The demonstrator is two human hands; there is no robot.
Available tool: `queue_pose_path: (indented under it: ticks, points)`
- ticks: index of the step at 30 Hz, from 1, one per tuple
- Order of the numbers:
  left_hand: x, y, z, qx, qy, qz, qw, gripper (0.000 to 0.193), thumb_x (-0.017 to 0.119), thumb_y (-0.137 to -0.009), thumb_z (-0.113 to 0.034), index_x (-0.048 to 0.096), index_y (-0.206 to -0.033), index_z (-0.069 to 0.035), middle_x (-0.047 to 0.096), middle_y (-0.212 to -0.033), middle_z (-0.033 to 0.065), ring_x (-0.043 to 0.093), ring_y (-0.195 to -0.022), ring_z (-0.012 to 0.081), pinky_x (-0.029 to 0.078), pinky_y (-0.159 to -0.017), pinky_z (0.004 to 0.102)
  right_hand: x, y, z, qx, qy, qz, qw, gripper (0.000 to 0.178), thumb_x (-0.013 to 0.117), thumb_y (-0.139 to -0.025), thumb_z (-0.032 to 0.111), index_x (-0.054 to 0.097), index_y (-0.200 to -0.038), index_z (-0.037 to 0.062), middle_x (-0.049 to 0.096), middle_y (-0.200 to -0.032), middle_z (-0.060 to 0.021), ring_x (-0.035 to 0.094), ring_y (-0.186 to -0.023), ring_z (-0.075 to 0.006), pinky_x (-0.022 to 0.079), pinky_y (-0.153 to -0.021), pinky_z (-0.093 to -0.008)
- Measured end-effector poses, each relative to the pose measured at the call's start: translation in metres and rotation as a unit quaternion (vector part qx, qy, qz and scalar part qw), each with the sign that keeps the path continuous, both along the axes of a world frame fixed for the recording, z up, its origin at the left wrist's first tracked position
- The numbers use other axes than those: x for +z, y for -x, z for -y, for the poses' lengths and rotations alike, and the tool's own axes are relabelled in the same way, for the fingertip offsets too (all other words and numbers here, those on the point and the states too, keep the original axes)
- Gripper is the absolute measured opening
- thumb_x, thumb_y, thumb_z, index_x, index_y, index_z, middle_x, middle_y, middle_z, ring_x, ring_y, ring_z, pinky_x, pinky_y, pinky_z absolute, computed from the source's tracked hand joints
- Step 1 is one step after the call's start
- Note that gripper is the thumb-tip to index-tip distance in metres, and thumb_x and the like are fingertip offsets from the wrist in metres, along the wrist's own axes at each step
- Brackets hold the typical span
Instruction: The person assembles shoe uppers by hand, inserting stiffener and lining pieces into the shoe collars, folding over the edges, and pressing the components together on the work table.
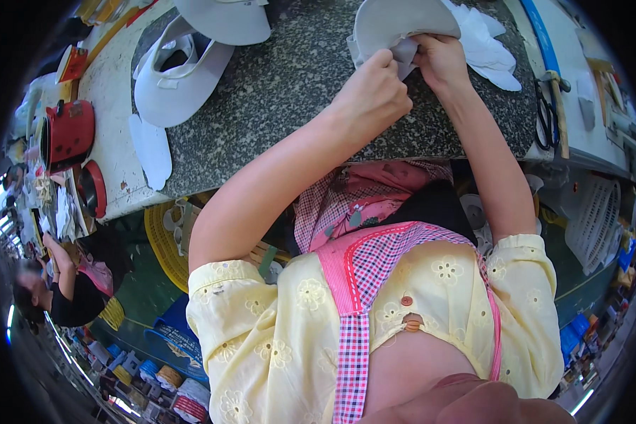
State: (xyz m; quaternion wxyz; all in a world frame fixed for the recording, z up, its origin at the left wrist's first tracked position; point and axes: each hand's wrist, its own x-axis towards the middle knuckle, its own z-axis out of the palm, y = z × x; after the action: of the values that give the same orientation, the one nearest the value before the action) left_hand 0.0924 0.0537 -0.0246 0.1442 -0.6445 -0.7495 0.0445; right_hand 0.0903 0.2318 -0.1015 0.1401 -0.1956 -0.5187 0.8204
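Note:
On the dark speckled slab point(275, 99), near its far right part, lies a white rounded piece that looks like a shoe upper point(392, 18). My left hand point(376, 88) is closed in a pinch at its near edge, on the greyish lining point(404, 53). My right hand point(442, 62) grips the edge of the same piece from the right, thumb and fingers folded on it. The fingertips are partly hidden under the edge. Right beside this hand, thin white cut pieces point(484, 46) lie in a loose stack.
Two more white uppers point(184, 95) lie overlapping at the far left, with a flat white cut piece point(150, 152) nearby. Black-handled scissors point(544, 113) and a wooden-handled hammer point(560, 106) lie at the right. A red box point(71, 134) stands left. Another person point(71, 283) sits further left.

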Motion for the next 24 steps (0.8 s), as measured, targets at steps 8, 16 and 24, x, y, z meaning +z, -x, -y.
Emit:
queue_pose_path:
  ticks: [8, 16, 24]
  points:
    - [0.000, -0.002, 0.009, -0.001, 0.012, 0.004, 1.000, 0.007, 0.057, -0.058, -0.014, 0.061, -0.055, -0.009, 0.055, -0.053, 0.0005, 0.053, -0.070, 0.0144, 0.035, -0.066, 0.0284, 0.022, -0.025, -0.002, 0.156, -0.331, 0.111, 0.924, 0.014, 0.057, -0.077, 0.003, 0.056, -0.091, -0.0002, 0.056, -0.097, -0.0090, 0.057, -0.085, -0.0177, 0.046, -0.072, -0.0325]
    - [-0.005, -0.004, 0.013, 0.039, -0.067, 0.010, 0.997, 0.014, 0.055, -0.060, -0.010, 0.060, -0.069, 0.001, 0.057, -0.066, 0.0055, 0.052, -0.073, 0.0156, 0.036, -0.062, 0.0300, 0.025, -0.043, 0.017, 0.121, -0.707, -0.268, 0.643, 0.035, 0.059, -0.067, 0.004, 0.055, -0.102, 0.0051, 0.052, -0.101, -0.0087, 0.051, -0.096, -0.0259, 0.043, -0.081, -0.0351]
    - [-0.015, -0.014, 0.025, 0.059, -0.052, -0.049, 0.996, 0.024, 0.054, -0.062, -0.013, 0.063, -0.079, 0.003, 0.060, -0.078, 0.0092, 0.052, -0.081, 0.0181, 0.036, -0.065, 0.0302, 0.031, -0.048, 0.015, 0.152, -0.756, -0.249, 0.586, 0.038, 0.055, -0.067, 0.004, 0.054, -0.104, 0.0048, 0.053, -0.104, -0.0075, 0.052, -0.098, -0.0239, 0.045, -0.081, -0.0328]
